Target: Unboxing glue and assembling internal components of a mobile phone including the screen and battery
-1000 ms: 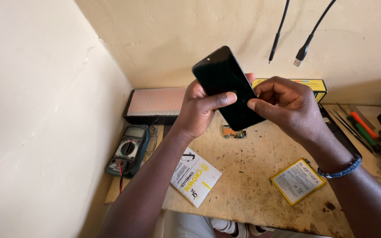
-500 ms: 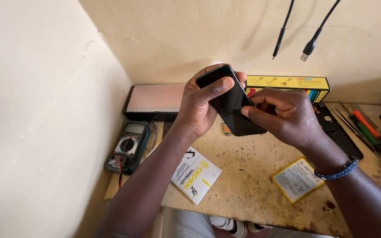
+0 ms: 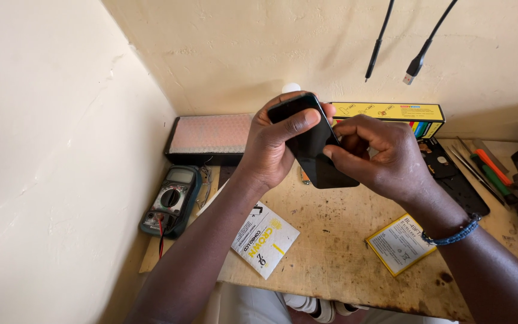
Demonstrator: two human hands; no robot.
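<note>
My left hand [image 3: 274,141] clamps the black phone [image 3: 313,147], thumb across its glass; right hand [image 3: 376,159] pinches its lower edge; held above the bench [image 3: 331,258]; uneven pressure might crack the glass.

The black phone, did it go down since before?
Yes. The black phone has come lower, held in both hands: its top edge now sits level with the yellow box instead of well above it.
</note>
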